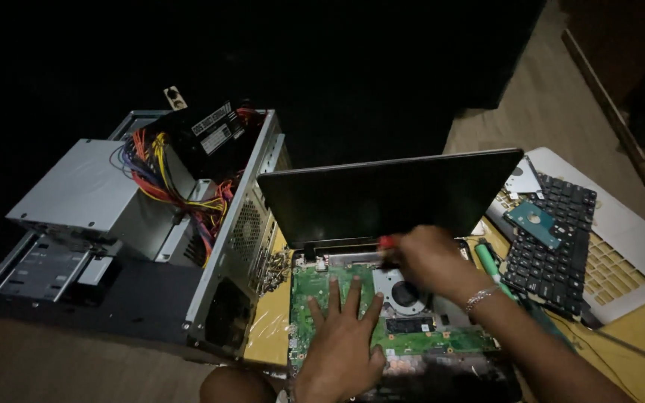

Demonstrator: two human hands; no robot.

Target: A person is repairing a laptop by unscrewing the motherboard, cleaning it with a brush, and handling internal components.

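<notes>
**Hands at work on an opened laptop**

A laptop (382,298) sits on a yellow table (636,336), its bottom cover off and screen (390,194) tilted up. The left hand (341,336) lies flat, fingers spread, on the green circuit board (330,287). The right hand (431,257) is closed around a red-handled screwdriver (387,242) near the hinge, just above the round fan (404,292). To the left stands an open computer case (151,224) with coloured wires (162,175). To the right lie a loose keyboard (554,239) and a hard drive (535,222).
</notes>
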